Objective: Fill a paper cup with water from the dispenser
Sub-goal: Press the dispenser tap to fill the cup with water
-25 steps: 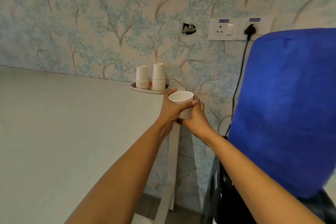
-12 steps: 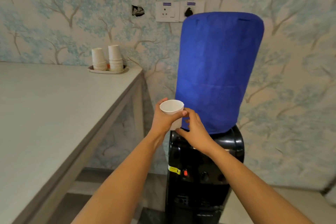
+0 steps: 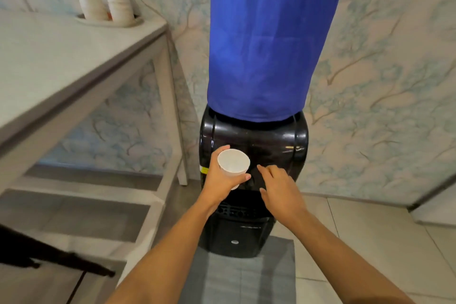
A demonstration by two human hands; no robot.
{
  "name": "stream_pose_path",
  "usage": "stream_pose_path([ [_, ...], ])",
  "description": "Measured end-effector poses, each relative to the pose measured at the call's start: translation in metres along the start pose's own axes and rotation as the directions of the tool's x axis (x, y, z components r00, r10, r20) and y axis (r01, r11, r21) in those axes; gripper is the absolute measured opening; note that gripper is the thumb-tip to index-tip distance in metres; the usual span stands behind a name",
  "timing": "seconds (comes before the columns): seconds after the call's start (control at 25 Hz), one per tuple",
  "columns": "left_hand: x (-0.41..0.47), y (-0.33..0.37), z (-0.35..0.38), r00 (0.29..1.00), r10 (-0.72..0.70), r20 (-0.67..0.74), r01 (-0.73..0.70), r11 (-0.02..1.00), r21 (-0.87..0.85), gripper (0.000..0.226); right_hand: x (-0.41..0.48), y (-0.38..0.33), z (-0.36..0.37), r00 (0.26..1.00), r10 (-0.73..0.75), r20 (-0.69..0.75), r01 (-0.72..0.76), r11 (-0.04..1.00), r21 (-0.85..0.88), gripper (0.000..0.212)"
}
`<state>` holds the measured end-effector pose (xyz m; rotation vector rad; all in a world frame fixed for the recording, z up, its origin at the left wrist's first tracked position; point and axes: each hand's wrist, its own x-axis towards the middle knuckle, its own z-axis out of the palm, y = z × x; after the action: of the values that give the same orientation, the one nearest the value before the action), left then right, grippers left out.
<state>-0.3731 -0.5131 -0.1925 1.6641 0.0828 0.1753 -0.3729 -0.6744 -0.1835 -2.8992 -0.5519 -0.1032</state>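
Note:
My left hand (image 3: pixel 219 180) grips a white paper cup (image 3: pixel 233 165), upright and empty, in front of the black water dispenser (image 3: pixel 254 140). The cup sits at the dispenser's front panel, left of centre. My right hand (image 3: pixel 278 189) is just right of the cup, fingers spread and apart from it, holding nothing, over the tap area. The taps themselves are hidden behind my hands. A blue cloth cover (image 3: pixel 266 39) wraps the bottle on top of the dispenser.
A pale table (image 3: pixel 61 57) stands to the left, its leg close to the dispenser. Two stacks of paper cups (image 3: pixel 106 0) rest on a small tray (image 3: pixel 108 22) at its far corner. A grey mat (image 3: pixel 241 276) lies below the dispenser; wallpapered wall behind.
My view tilted down and closer to the dispenser. The cup dropped from bottle level to the front panel. My right hand came off the cup and opened beside it.

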Motion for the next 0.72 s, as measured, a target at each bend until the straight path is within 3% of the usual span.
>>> stream_pose_path([
  [0.28, -0.024, -0.103, -0.002, 0.987, -0.154, 0.042, 0.153, 0.988, 0.011, 0.08, -0.004, 0.006, 0.079, 0.996, -0.034, 0.083, 0.047, 0.987, -0.155, 0.063],
  [0.56, -0.03, -0.17, 0.012, 0.922, -0.35, 0.166, 0.367, 0.927, -0.082, 0.078, -0.004, 0.012, 0.125, 0.997, -0.052, 0.057, 0.07, 0.923, -0.378, 0.075],
  [0.72, -0.024, -0.197, 0.026, 0.9, -0.394, 0.184, 0.419, 0.9, -0.119, 0.079, -0.001, 0.021, 0.137, 0.996, -0.082, -0.032, 0.057, 0.875, -0.481, 0.08],
])
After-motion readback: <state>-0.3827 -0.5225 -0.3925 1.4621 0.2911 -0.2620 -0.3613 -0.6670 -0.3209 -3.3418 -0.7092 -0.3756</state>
